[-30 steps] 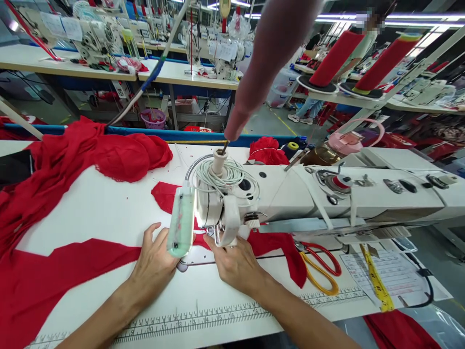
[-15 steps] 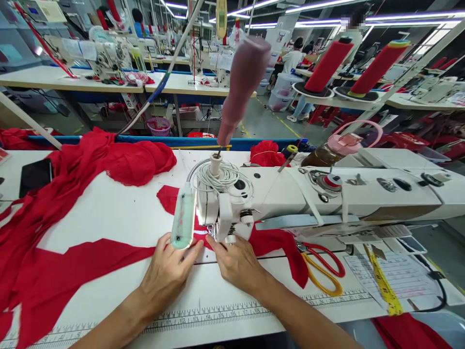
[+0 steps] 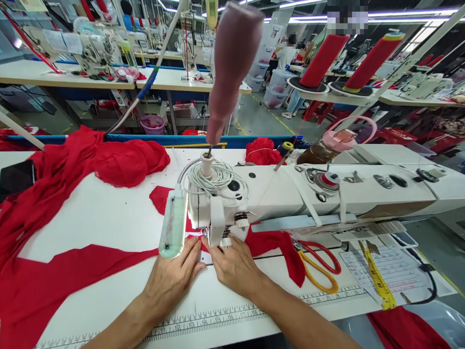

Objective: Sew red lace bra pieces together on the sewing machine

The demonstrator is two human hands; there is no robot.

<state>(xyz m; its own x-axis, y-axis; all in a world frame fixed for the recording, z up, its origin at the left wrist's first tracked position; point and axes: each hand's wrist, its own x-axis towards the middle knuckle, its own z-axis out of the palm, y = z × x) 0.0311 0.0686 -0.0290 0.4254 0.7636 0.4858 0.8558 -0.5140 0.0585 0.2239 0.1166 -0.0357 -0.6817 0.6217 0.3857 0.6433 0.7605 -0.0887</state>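
Observation:
A strip of red fabric (image 3: 202, 248) lies under the needle area of a white sewing machine (image 3: 279, 194). My left hand (image 3: 174, 276) is at its near left edge, fingers close together and pressed on the cloth. From the right, my right hand (image 3: 234, 264) pinches the same cloth, fingertips close to the presser foot (image 3: 204, 231). The machine head partly hides the right fingers. A pale green lamp (image 3: 172, 225) hangs just above my left fingers. More red fabric (image 3: 274, 242) trails out right of the needle, and a long piece (image 3: 87, 261) spreads to the left.
Red-and-yellow-handled scissors (image 3: 319, 264), a yellow tape measure (image 3: 378, 278) and a written sheet (image 3: 395, 276) lie on the right. A printed ruler (image 3: 218, 317) runs along the front edge. A pink-lidded bottle (image 3: 327, 145) stands behind the machine; a phone (image 3: 16, 177) lies far left.
The view has shifted slightly, moving the scene left. My left fingers have drawn closer together at the cloth, with the thumb lower. My right hand stays by the presser foot.

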